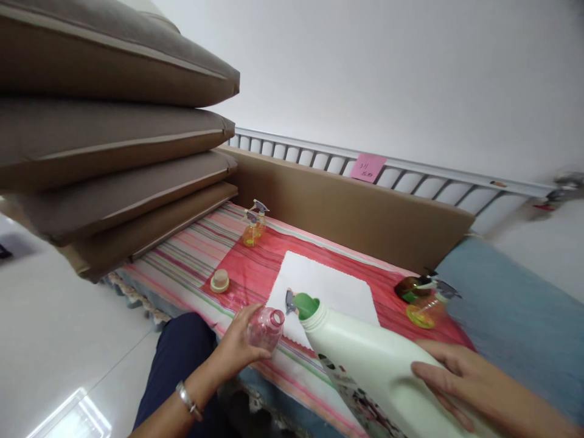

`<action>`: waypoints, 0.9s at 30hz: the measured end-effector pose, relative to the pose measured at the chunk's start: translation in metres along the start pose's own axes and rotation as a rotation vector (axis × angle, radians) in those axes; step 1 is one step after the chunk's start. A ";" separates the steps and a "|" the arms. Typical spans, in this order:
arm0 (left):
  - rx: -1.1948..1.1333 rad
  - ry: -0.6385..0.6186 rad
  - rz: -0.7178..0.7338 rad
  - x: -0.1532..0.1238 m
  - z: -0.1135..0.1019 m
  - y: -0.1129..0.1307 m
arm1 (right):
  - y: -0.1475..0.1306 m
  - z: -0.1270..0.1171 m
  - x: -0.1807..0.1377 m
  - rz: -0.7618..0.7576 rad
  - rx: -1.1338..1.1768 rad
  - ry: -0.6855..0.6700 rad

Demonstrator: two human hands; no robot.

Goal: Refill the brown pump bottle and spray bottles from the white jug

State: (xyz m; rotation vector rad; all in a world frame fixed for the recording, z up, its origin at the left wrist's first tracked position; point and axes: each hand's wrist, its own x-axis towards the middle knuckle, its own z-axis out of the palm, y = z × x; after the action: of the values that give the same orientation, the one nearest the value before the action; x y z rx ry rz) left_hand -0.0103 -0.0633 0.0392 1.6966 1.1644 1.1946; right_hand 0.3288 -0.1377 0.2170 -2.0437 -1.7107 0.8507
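My left hand (pixel 244 337) is wrapped round a clear pink bottle (pixel 266 328) whose open neck faces up and to the right. With my right hand (pixel 449 371) I grip a large pale green jug (pixel 365 353) by its handle side. The jug is tilted, its uncapped mouth with a green spout (pixel 306 306) pointing left, close to the pink bottle but apart from it. No liquid is visible between them. A grey spray head (pixel 290 302) lies on the white sheet (pixel 328 283), partly behind the spout. A round cap (pixel 219 280) sits on the cloth to the left.
Two yellow spray bottles (pixel 252 231) stand at the back left. Another yellow spray bottle (pixel 424 310) and a dark brown bottle (pixel 408 288) are at the right. Stacked cushions (pixel 118 134) rise on the left. A pink note (pixel 367 166) hangs on the rail.
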 end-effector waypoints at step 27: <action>0.071 -0.073 -0.038 -0.001 0.002 0.004 | -0.079 -0.013 0.004 -0.195 -0.455 -0.228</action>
State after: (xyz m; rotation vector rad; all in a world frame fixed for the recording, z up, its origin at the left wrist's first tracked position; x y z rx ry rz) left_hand -0.0072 -0.0658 0.0424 1.7484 1.2021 1.0709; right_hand 0.2771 -0.1155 0.2745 -2.0577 -2.3675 0.7004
